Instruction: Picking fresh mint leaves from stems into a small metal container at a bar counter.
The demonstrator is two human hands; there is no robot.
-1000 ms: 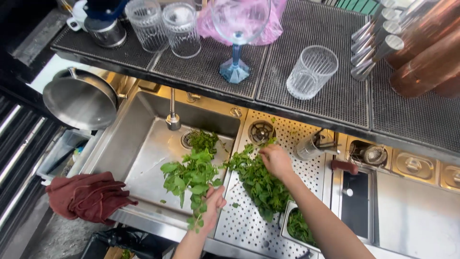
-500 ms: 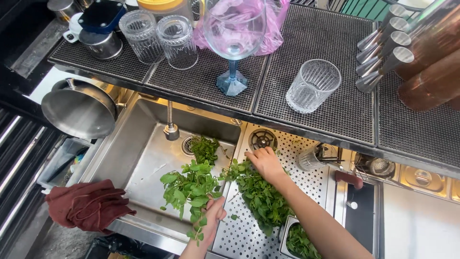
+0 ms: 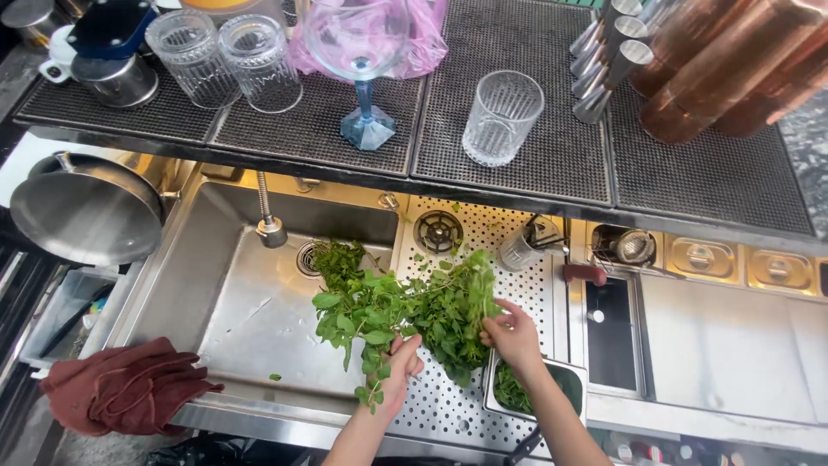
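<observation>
Gripping the mint bunch (image 3: 405,311) over the perforated drainboard (image 3: 483,259), I had my left hand (image 3: 398,367) clenched on its stems and my right hand (image 3: 513,332) pinching leaves; stems ran toward me.

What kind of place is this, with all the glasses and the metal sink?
Most likely a bar's prep station. Glasses stand on black rubber mats, metal jiggers sit beside them, and both hands, left hand and right hand, sort leafy green herbs by a steel sink.
</observation>
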